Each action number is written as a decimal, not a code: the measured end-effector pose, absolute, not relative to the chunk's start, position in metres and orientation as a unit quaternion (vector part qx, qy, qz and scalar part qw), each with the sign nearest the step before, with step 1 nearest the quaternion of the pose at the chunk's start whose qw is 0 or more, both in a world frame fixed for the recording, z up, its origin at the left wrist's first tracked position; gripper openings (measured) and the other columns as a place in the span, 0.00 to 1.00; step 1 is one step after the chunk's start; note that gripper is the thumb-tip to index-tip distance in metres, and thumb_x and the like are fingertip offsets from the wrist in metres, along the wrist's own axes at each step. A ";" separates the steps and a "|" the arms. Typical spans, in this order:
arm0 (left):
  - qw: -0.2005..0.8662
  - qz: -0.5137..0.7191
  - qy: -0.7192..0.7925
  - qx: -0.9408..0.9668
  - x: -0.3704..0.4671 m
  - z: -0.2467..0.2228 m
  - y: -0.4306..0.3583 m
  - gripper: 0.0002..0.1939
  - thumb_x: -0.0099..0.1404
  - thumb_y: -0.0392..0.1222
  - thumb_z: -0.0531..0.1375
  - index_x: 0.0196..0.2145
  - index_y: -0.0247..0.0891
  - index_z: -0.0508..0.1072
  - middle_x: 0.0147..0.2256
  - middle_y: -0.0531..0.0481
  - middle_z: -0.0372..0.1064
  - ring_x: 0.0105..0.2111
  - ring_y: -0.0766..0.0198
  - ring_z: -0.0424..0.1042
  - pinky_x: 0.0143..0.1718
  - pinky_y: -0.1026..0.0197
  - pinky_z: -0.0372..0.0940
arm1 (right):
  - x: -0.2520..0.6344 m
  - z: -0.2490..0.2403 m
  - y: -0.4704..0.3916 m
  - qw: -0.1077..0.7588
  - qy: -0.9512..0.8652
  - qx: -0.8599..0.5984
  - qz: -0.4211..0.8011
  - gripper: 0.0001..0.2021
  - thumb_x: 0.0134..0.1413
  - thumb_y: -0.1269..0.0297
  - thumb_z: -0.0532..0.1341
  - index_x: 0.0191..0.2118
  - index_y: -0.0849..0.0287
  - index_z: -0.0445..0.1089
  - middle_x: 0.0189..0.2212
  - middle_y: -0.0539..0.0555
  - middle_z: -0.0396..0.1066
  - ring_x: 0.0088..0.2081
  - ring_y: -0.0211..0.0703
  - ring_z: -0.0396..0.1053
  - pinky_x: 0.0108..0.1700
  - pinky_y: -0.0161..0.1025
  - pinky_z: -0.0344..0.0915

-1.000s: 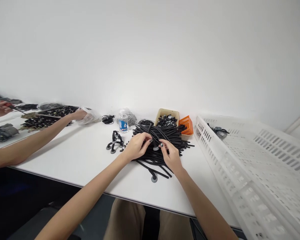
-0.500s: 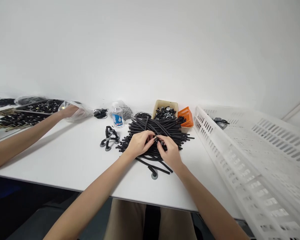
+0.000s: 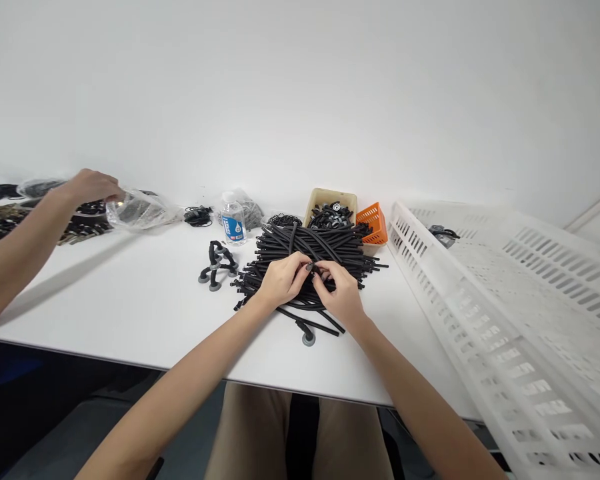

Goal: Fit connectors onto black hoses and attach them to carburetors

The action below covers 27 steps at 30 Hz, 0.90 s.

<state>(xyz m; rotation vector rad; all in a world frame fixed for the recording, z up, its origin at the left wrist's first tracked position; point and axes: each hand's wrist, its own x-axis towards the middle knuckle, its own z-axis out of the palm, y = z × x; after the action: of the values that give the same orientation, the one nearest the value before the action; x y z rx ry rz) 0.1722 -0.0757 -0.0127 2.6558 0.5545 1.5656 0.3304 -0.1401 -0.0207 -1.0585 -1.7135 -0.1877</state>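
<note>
Grip: left hand and right hand, fingertips nearly closed, pinching one small black piece between them, over heaped black flexible tubes; long axis unclear, neither hand nearer.

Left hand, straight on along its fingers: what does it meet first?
Likely the small dark piece at its fingertips, then the right hand just beyond; depth between them is unclear.
</note>
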 end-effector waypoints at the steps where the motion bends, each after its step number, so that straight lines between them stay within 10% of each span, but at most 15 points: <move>1: 0.005 0.502 0.177 0.847 0.172 -0.013 -0.076 0.08 0.73 0.39 0.49 0.39 0.38 0.66 0.30 0.52 0.71 0.27 0.67 0.71 0.29 0.66 0.63 | 0.330 -0.020 -0.141 0.530 -0.718 -0.445 -0.078 0.07 0.60 0.70 0.57 0.43 0.57 0.69 0.32 0.52 0.73 0.32 0.41 0.70 0.40 0.41 0.68; 27: 0.050 0.458 0.231 0.857 0.173 -0.007 -0.079 0.07 0.70 0.40 0.50 0.34 0.39 0.63 0.26 0.54 0.65 0.23 0.67 0.64 0.26 0.65 0.59 | 0.334 -0.022 -0.140 0.516 -0.724 -0.454 -0.063 0.07 0.60 0.69 0.56 0.42 0.56 0.69 0.33 0.54 0.73 0.34 0.44 0.70 0.42 0.42 0.68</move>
<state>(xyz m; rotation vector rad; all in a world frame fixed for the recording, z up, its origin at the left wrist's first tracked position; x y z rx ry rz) 0.1725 -0.0787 -0.0071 2.6090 0.7041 1.3953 0.3338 -0.1398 -0.0221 -1.0894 -1.7391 -0.1518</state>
